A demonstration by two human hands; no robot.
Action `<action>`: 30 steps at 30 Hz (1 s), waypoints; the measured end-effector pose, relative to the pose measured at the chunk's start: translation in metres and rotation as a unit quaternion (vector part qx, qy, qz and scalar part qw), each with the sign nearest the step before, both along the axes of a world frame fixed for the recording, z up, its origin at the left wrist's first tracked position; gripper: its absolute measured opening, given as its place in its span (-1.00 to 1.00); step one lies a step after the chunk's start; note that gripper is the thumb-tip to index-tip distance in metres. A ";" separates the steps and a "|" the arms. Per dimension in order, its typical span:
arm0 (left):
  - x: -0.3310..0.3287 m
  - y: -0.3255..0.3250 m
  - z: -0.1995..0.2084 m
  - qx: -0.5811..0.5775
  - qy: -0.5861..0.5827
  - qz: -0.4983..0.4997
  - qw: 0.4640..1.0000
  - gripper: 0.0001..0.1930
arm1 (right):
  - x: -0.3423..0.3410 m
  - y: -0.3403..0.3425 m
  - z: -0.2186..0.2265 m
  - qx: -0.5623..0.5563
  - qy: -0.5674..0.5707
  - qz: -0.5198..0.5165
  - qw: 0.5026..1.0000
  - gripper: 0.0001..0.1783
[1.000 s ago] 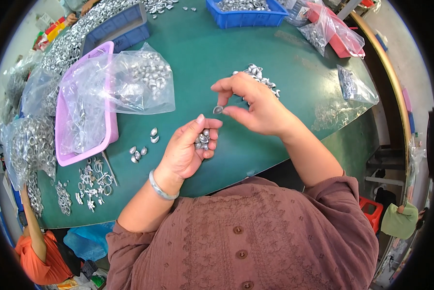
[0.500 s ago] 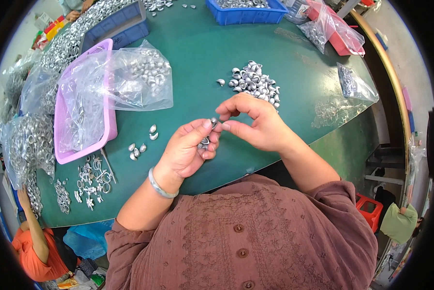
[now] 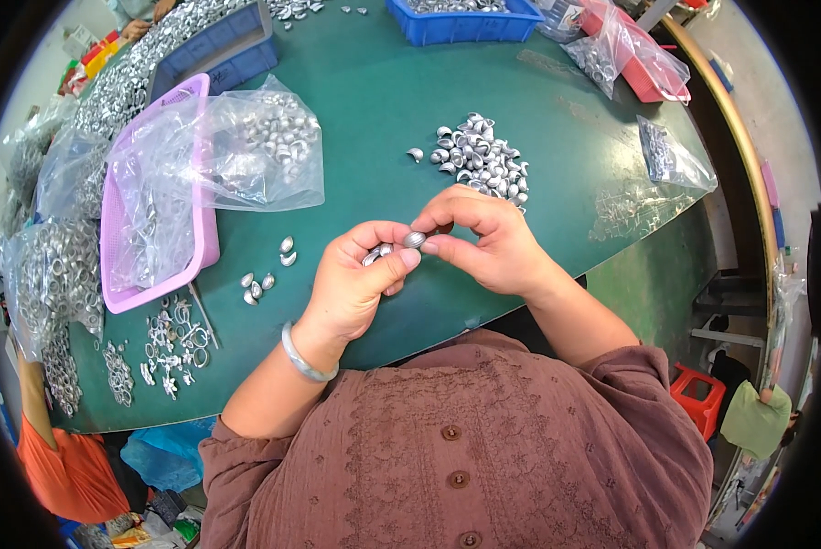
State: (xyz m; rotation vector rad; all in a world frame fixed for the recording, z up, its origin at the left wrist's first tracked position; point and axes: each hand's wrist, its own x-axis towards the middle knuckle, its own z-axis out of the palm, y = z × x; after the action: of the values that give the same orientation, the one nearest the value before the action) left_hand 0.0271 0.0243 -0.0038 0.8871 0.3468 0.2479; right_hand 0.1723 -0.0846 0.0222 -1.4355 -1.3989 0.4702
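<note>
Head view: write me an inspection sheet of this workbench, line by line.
Surface: green table, curved front edge, in use.
Job's things: small silver metal piece pinched between both hands; more pieces in the left palm; loose pile of silver pieces just beyond the hands.
Clutter: pink tray with clear bags of metal parts; few loose pieces; ring-shaped parts at left; blue bins at far edge; more bags at right.
Hands: left hand cupped, bracelet on wrist; right hand fingertips on the piece.
Cables: nothing seen.
Surroundings: red stool and floor at right; another person's orange sleeve lower left.
</note>
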 end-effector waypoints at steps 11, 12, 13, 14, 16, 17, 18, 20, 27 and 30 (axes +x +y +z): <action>0.002 -0.011 0.000 0.226 0.035 0.076 0.970 -0.88 | 0.003 -0.002 -0.013 -0.001 0.008 0.019 1.000 -0.88; 0.001 -0.011 -0.001 0.254 0.038 0.084 0.963 -0.88 | 0.002 -0.002 -0.014 -0.001 0.008 0.019 1.000 -0.88; 0.001 -0.012 -0.003 0.282 0.041 0.091 0.954 -0.88 | 0.001 -0.002 -0.014 -0.006 0.026 0.020 0.999 -0.88; 0.001 -0.011 -0.003 0.282 0.041 0.091 0.954 -0.88 | 0.001 -0.002 -0.015 -0.011 0.044 0.020 0.999 -0.89; 0.001 -0.011 -0.004 0.343 0.046 0.102 0.933 -0.87 | 0.001 -0.002 -0.016 -0.017 0.056 0.021 0.998 -0.88; 0.001 -0.010 -0.005 0.344 0.045 0.102 0.932 -0.87 | 0.001 -0.001 -0.016 -0.021 0.067 0.021 0.997 -0.88; 0.001 -0.010 -0.006 0.337 0.041 0.105 0.935 -0.87 | 0.001 -0.001 -0.017 -0.020 0.067 0.022 0.997 -0.88; 0.002 -0.010 -0.004 0.332 0.036 0.108 0.936 -0.87 | 0.001 -0.002 -0.018 0.011 0.007 0.021 1.000 -0.88; 0.002 -0.012 -0.003 0.329 0.026 0.124 0.936 -0.86 | 0.002 0.002 -0.016 -0.012 0.072 0.043 0.996 -0.88; 0.000 -0.011 -0.003 0.373 0.024 0.137 0.917 -0.87 | -0.002 0.002 -0.018 -0.027 0.117 0.035 0.992 -0.87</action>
State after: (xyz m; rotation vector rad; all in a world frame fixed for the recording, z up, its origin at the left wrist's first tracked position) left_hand 0.0271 0.0133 -0.0072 1.6032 0.4314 0.6462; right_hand 0.1706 -0.0831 0.0042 -1.3312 -1.2578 0.7025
